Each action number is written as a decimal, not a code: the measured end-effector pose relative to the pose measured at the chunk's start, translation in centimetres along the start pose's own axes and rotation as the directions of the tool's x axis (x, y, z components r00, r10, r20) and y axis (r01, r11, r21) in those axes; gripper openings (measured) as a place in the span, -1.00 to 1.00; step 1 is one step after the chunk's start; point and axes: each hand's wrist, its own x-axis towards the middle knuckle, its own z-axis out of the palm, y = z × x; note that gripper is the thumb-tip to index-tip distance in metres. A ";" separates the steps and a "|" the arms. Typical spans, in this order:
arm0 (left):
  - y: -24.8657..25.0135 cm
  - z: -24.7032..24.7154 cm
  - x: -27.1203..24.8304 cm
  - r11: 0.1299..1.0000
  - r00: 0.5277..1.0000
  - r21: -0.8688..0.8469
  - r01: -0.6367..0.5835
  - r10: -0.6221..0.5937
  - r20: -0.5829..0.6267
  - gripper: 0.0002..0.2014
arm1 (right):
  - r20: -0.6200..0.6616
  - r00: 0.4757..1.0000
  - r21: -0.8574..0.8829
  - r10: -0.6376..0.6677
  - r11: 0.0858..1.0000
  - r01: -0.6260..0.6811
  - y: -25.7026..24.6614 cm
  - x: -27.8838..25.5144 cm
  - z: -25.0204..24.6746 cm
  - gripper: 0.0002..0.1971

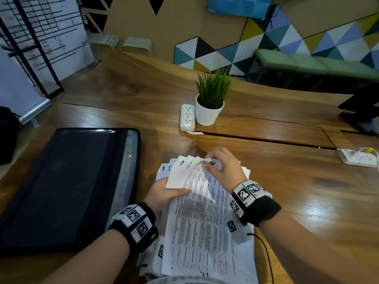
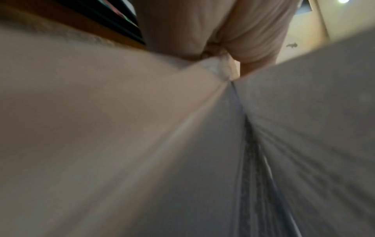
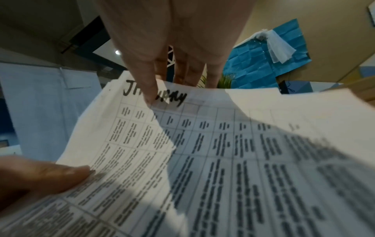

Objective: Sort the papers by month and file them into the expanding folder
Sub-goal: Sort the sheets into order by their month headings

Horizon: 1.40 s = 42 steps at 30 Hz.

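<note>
A fanned stack of printed papers [image 1: 202, 218] lies over the table's near edge, each sheet with a handwritten month at the top. The top sheet [image 3: 213, 144] reads "JANUARY". My left hand [image 1: 164, 194] grips the stack's left edge, thumb on top. My right hand [image 1: 222, 165] pinches the top sheet's far edge, thumb [image 3: 147, 89] over the written word and fingers behind. The black expanding folder [image 1: 67, 187] lies flat on the left, its coloured pockets [image 1: 126, 171] showing along its right side. The left wrist view shows only blurred paper [image 2: 202, 144] up close.
A potted green plant [image 1: 210, 101] in a white pot and a white power strip [image 1: 186, 117] stand past the papers. A second white socket block [image 1: 357, 158] sits at the right, and a black monitor stand [image 1: 361, 113] is at the far right. The wooden table [image 1: 297, 181] spreads right.
</note>
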 end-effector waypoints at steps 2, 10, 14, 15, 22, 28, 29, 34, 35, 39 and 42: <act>0.0 0.2 0.0 0.999 0.999 -0.031 0.015 -0.013 0.051 -0.63 | -0.045 0.999 0.014 0.028 1.000 -0.028 -0.1 0.3 -0.3 -0.88; 0.3 -0.3 0.6 0.999 1.000 0.042 0.022 -0.022 -0.004 -0.62 | -0.172 0.984 0.079 0.042 0.996 -0.029 0.6 0.8 -0.3 -0.86; 0.3 -0.5 0.7 1.000 0.999 0.007 0.003 -0.002 -0.054 -0.70 | -0.015 1.000 0.021 -0.016 1.000 0.017 0.7 -0.9 0.1 -0.94; 0.2 -0.6 0.8 1.000 0.997 0.014 -0.011 0.012 -0.072 -0.73 | 0.045 0.998 0.022 -0.041 0.999 0.040 0.7 -1.3 0.4 -0.95; 0.5 -0.9 0.4 1.000 0.998 -0.014 -0.007 0.007 -0.058 -0.71 | 0.183 0.977 0.062 -0.109 0.993 0.099 1.1 -1.7 0.9 -0.97; 0.6 -0.9 0.2 1.000 0.999 -0.015 -0.013 0.012 -0.051 -0.71 | 0.175 0.982 0.072 -0.066 0.996 0.054 0.6 -1.8 0.3 -0.92; 0.6 -0.9 0.2 1.000 0.998 -0.013 -0.018 0.017 -0.061 -0.71 | 0.173 0.984 0.064 -0.031 0.998 0.020 0.4 -1.9 0.2 -0.87; 0.9 -0.9 0.2 0.999 0.996 0.003 -0.041 0.041 -0.083 -0.77 | 0.134 0.991 0.024 -0.006 1.000 0.003 0.6 -2.1 -0.1 -0.71; 1.2 -0.9 0.1 0.999 0.995 0.005 -0.051 0.051 -0.080 -0.78 | 0.103 0.992 0.018 -0.067 0.998 0.065 0.9 -2.0 -0.1 -0.79; 1.9 -0.5 0.1 0.995 0.992 0.016 -0.097 0.098 -0.079 -0.71 | 0.116 0.980 0.015 -0.164 0.986 0.164 1.2 -1.8 0.0 -0.89; 2.0 -0.3 0.2 0.995 0.992 0.010 -0.096 0.096 -0.076 -0.73 | 0.117 0.981 0.020 -0.156 0.988 0.155 1.1 -1.7 0.0 -0.86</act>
